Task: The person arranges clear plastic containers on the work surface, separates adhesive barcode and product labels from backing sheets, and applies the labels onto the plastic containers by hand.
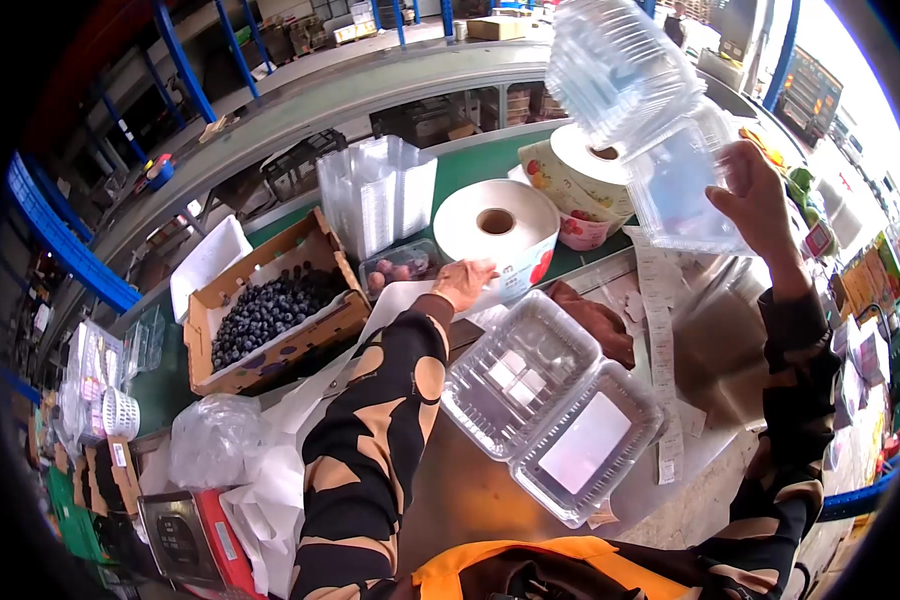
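Observation:
My right hand (755, 195) is raised at the upper right, its fingers closed on the edge of a clear plastic clamshell box (678, 190). A stack of similar clear boxes (625, 75) is right above that box. My left hand (465, 285) is at the front of a large label roll (497, 222), fingers bent together; what they pinch, if anything, is hidden. Below, an opened clear clamshell (555, 400) lies on the metal work surface, with a white pad (585, 443) in one half. Beside it is a brown cloth-like piece (595, 322).
Left of the rolls is a cardboard box of dark grapes (280, 315), with a clear punnet of reddish fruit (400, 268) and stacked clear trays (375, 195) nearby. More label rolls (575, 185) stand behind. A long label strip (660, 360) hangs right; a red-and-black device (195, 540) sits lower left.

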Motion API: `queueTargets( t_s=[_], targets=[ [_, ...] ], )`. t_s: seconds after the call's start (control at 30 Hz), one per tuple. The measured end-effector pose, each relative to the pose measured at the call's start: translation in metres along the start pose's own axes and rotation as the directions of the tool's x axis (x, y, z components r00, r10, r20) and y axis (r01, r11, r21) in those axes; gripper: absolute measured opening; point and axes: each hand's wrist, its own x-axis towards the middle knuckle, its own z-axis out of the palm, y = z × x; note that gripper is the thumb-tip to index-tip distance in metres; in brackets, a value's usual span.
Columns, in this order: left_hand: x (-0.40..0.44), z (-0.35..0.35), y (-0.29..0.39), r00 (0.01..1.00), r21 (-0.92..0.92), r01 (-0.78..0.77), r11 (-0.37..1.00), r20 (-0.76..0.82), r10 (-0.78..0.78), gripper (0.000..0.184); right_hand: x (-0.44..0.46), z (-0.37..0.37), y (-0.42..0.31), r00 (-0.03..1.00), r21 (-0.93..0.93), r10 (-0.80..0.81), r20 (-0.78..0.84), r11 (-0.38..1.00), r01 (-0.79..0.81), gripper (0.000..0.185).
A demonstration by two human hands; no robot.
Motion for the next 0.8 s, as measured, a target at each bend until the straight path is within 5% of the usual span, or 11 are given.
queueTargets(
  t_s=[0.07, 0.13, 0.2, 0.27, 0.33, 0.4, 0.47, 0.57, 0.6, 0.67, 0.8],
  targets=[
    [-0.007, 0.004, 0.015, 0.968, 0.005, -0.154, 0.988, -0.201, 0.152, 0.010, 0.019, 0.007, 0.038, 0.986, -0.119, 0.158, 0.055, 0.981, -0.150, 0.033],
    [-0.005, 0.004, 0.014, 0.918, -0.009, -0.224, 0.975, -0.337, 0.208, 0.008, 0.029, 0.037, 0.028, 0.983, 0.175, 0.168, 0.075, 0.968, -0.179, 0.036],
    [-0.016, 0.005, 0.006, 0.927, -0.008, -0.193, 0.981, -0.330, 0.180, 0.009, 0.036, 0.062, 0.018, 0.982, 0.258, 0.178, 0.066, 0.948, -0.189, 0.040],
    [-0.037, 0.009, -0.003, 0.968, 0.012, -0.134, 0.991, -0.211, 0.134, 0.010, 0.044, 0.077, 0.011, 0.994, 0.180, 0.063, 0.092, 0.980, -0.079, 0.041],
    [-0.062, 0.022, -0.026, 0.929, 0.039, -0.220, 0.975, -0.298, 0.221, 0.008, 0.052, 0.090, 0.002, 0.994, 0.160, -0.051, 0.100, 0.986, 0.034, 0.043],
    [-0.100, 0.006, -0.029, 0.961, 0.055, -0.009, 0.998, -0.275, 0.024, 0.011, 0.070, 0.108, 0.001, 0.966, 0.183, -0.236, 0.109, 0.959, 0.214, 0.048],
    [-0.163, -0.032, 0.003, 0.832, -0.151, 0.077, 0.986, -0.535, -0.147, 0.015, 0.059, 0.151, -0.032, 0.965, 0.072, -0.262, 0.025, 0.963, 0.259, 0.052],
    [-0.269, -0.075, 0.090, 0.373, -0.529, 0.310, 0.790, -0.696, -0.613, 0.021, 0.040, 0.226, -0.109, 0.914, 0.131, -0.404, 0.047, 0.909, 0.395, 0.041],
    [-0.304, -0.020, 0.054, 0.200, -0.733, -0.017, 0.680, -0.669, -0.716, 0.022, 0.039, 0.244, -0.145, 0.888, 0.129, -0.442, 0.126, 0.895, 0.427, 0.036],
    [-0.370, -0.035, 0.112, 0.112, -0.734, 0.145, 0.663, -0.654, -0.748, 0.026, 0.041, 0.292, -0.199, 0.798, 0.080, -0.570, 0.194, 0.820, 0.566, 0.029],
    [-0.481, 0.001, 0.170, 0.066, -0.888, 0.225, 0.402, -0.398, -0.915, 0.032, 0.021, 0.413, -0.302, 0.588, 0.231, -0.753, 0.296, 0.654, 0.721, 0.031]
  ],
)
